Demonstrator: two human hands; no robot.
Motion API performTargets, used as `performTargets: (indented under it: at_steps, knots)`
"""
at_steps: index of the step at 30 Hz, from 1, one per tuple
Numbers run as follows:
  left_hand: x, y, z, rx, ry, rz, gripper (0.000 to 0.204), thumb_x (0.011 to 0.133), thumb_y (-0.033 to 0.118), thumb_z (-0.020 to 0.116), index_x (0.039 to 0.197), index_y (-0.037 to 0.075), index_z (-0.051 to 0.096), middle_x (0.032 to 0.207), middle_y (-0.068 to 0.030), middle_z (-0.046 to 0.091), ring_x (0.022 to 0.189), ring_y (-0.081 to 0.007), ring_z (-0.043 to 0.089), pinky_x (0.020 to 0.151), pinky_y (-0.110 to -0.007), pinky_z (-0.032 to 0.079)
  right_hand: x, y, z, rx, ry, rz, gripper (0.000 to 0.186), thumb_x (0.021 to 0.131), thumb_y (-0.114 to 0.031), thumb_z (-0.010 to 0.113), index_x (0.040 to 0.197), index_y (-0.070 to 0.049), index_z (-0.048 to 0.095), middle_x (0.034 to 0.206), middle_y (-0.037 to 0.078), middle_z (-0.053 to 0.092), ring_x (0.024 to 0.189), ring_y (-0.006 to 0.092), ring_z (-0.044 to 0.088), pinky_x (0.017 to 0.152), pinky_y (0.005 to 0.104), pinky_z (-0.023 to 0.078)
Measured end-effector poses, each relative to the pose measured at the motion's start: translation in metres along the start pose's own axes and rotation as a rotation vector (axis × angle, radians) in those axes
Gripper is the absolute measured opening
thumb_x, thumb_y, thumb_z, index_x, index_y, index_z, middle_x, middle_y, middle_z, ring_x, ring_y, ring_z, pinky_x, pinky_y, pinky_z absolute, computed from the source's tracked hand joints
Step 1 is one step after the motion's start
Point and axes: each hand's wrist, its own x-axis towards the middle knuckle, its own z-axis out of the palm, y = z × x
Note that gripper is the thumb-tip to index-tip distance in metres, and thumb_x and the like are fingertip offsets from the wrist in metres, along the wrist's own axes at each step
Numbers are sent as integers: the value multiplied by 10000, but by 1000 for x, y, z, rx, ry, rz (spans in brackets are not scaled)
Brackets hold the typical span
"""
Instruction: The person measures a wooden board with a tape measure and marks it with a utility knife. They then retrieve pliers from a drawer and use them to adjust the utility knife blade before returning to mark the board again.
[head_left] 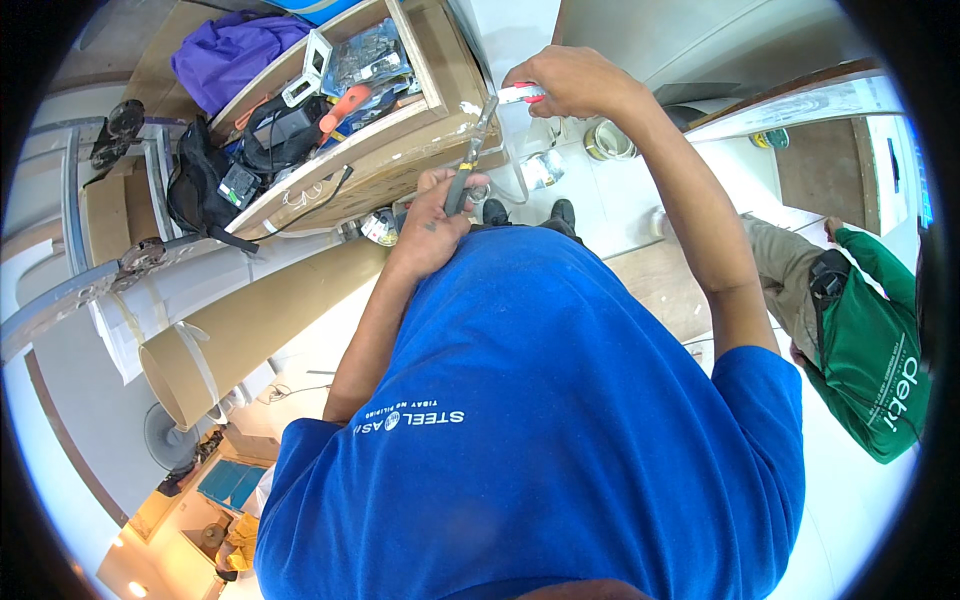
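Note:
My left hand point(433, 222) is closed around a slim knife-like tool point(468, 168) with a dark grey handle, a yellow band and a narrow metal blade pointing up and away. The tool's exact kind is not clear. Farther off and to the right, my right hand point(580, 80) grips a small white-and-red object point(520, 94). Most of that object is hidden by the fingers, and its tip comes close to the blade. Just left of both hands stands a wooden box point(436, 75) holding tools and packets.
A purple cloth point(235, 55) and a black bag point(200, 185) lie at the far left. Below them runs a large cardboard tube point(250, 330). A can point(608, 142) stands on the tiled floor. At the right, a person in a green shirt point(870, 320) is bent over.

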Motion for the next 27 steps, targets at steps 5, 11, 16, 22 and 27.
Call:
performTargets:
  at_steps: [5, 11, 16, 22, 27]
  knots:
    - [-2, 5, -2, 5, -57, -73, 495, 816, -115, 557, 1249, 80, 699, 1187, -77, 573, 965, -180, 639, 908, -330, 535, 1, -3, -1, -11, -8, 6, 425, 824, -149, 819, 1243, -165, 749, 1046, 126, 787, 995, 310, 745, 893, 464, 582]
    - [-2, 8, -1, 37, -5, -97, 403, 823, -94, 565, 1168, 72, 690, 1115, -75, 564, 955, -195, 635, 904, -338, 528, -1, -7, -3, -10, -40, 26, 447, 816, -149, 832, 1255, -166, 749, 1077, 114, 788, 1011, 305, 744, 905, 460, 582]
    - [-1, 4, -2, 65, -21, -92, 419, 756, -96, 544, 1128, 44, 674, 1083, -51, 556, 968, -175, 612, 915, -314, 504, 0, -9, -2, -20, -41, 28, 457, 815, -145, 832, 1265, -164, 747, 1094, 114, 786, 1040, 305, 738, 928, 461, 579]
    - [0, 0, -1, 62, -29, -77, 366, 751, -106, 535, 1067, 34, 654, 1087, -59, 550, 972, -181, 606, 916, -319, 498, 3, -5, 3, -31, -44, 17, 522, 792, -162, 827, 1302, -223, 733, 1134, 101, 776, 1084, 302, 734, 924, 480, 602]
    - [1, -4, -1, 116, -24, -7, 231, 788, -84, 564, 984, 31, 602, 1046, -73, 552, 974, -201, 597, 919, -320, 484, 4, -6, 2, -43, -56, 28, 517, 799, -168, 834, 1303, -223, 731, 1148, 97, 776, 1096, 305, 731, 924, 481, 600]
